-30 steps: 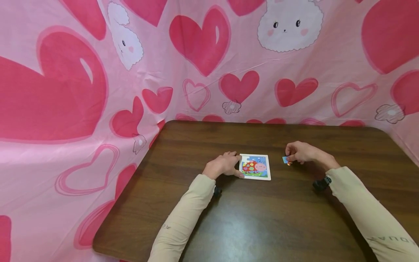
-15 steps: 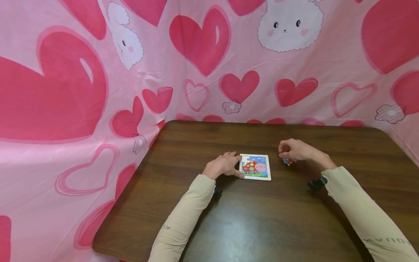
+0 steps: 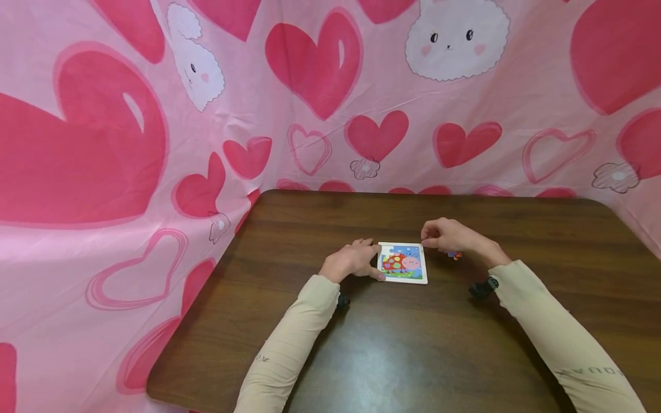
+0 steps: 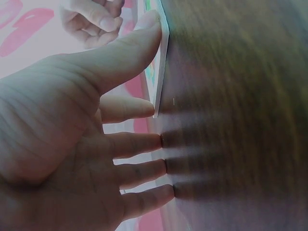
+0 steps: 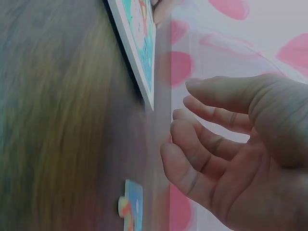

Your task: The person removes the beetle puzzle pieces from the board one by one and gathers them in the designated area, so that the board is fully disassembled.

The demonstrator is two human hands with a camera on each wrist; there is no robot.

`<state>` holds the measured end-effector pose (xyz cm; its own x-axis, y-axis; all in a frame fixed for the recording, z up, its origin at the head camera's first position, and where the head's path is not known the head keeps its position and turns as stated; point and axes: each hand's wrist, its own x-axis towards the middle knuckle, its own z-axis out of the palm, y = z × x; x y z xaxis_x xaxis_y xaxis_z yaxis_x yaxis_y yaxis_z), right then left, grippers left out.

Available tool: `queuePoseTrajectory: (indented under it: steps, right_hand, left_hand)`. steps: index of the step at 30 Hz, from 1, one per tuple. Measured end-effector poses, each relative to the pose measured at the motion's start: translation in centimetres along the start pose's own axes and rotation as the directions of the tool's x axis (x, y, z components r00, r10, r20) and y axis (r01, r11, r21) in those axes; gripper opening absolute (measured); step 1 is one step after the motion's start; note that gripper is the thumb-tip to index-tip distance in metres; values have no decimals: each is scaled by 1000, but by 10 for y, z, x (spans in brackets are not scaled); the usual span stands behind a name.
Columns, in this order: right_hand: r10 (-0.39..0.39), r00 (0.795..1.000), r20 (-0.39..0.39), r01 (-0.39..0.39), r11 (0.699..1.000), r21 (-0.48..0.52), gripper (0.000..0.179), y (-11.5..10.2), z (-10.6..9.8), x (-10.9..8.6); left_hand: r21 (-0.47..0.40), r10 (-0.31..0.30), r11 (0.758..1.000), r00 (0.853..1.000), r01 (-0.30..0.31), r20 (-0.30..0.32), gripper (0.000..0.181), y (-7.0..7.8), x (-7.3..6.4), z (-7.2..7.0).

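Observation:
A white-framed jigsaw board (image 3: pixel 425 269) with a ladybird picture lies flat on the table; a white patch shows at its far left corner. My left hand (image 3: pixel 351 261) rests at the board's left side, its thumb on the near left corner and the index fingertip touching the far corner. The other fingers are straight, tips on the table in the left wrist view. Over the table, just right of the board's far right corner, is my right hand (image 3: pixel 450 235), loosely bent and holding nothing. Below it lies a blue and orange jigsaw piece (image 5: pixel 136 197), partly hidden in the head view.
The dark wooden table (image 3: pixel 372 344) has rounded corners. A pink cloth (image 3: pixel 248 103) with hearts and rabbit faces hangs behind it and along its left side. A black wrist device (image 3: pixel 483 288) sits under the right sleeve's cuff.
My right hand has let go of the jigsaw piece and moved left toward the board. The piece stays on the table. My left hand and the board have not moved.

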<state>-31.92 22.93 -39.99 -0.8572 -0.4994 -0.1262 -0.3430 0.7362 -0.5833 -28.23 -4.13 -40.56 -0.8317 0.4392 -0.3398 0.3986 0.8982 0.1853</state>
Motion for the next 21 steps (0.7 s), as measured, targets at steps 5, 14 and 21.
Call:
queuePoseTrajectory:
  steps: [5, 14, 21]
  right_hand:
    - [-14, 1000, 25, 14, 1000, 17, 11, -5, 6, 5]
    - [-37, 998, 47, 37, 999, -2, 16, -15, 13, 12]
    - [-16, 997, 80, 19, 999, -28, 21, -19, 18, 16]
  left_hand:
    - [-9, -4, 1000, 1000, 4, 2, 85, 0, 0, 0]
    - [19, 13, 1000, 1000, -13, 3, 85, 1, -1, -1]
    - [12, 17, 1000, 1000, -17, 2, 85, 0, -1, -1]
